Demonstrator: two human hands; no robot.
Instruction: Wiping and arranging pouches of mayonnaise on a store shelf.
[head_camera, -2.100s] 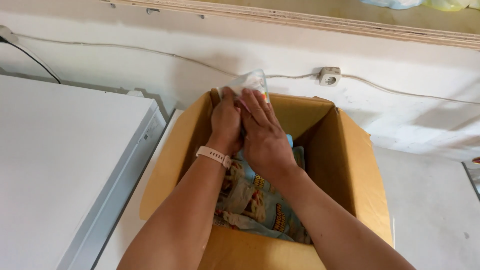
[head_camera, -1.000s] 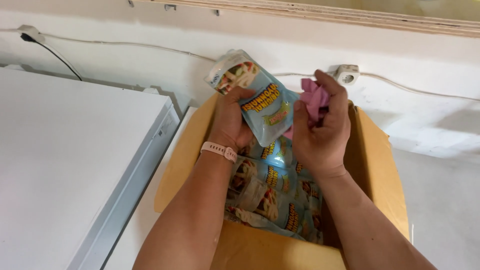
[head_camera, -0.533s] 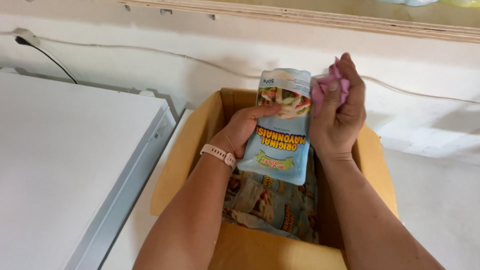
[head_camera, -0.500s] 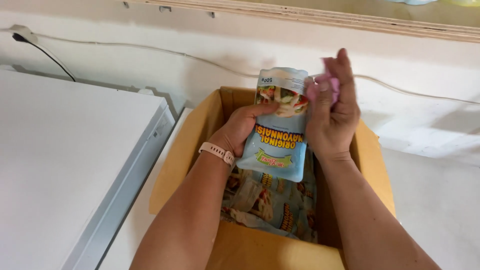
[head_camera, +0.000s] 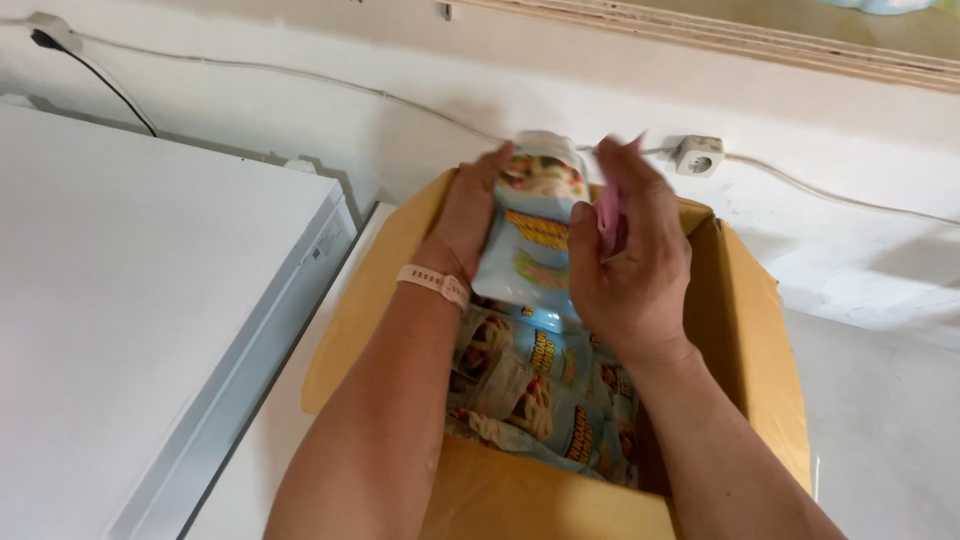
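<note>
Gripped pouch (head_camera: 530, 235) half hidden by right hand (head_camera: 630, 265).

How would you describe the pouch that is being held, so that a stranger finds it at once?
Find the open cardboard box by the white wall. Above its pile of pouches, the left hand holds one light blue stand-up pouch upright. It alone is raised out of the box, beside the right hand, which holds a pink cloth.

I saw a white surface (head_camera: 290, 440) carrying an open brown cardboard box (head_camera: 745, 330), which stood at its centre. A white chest-like cabinet (head_camera: 130, 300) stood just beside the box at nine o'clock. At twelve o'clock a white wall ledge (head_camera: 400, 110) ran behind the box.
</note>
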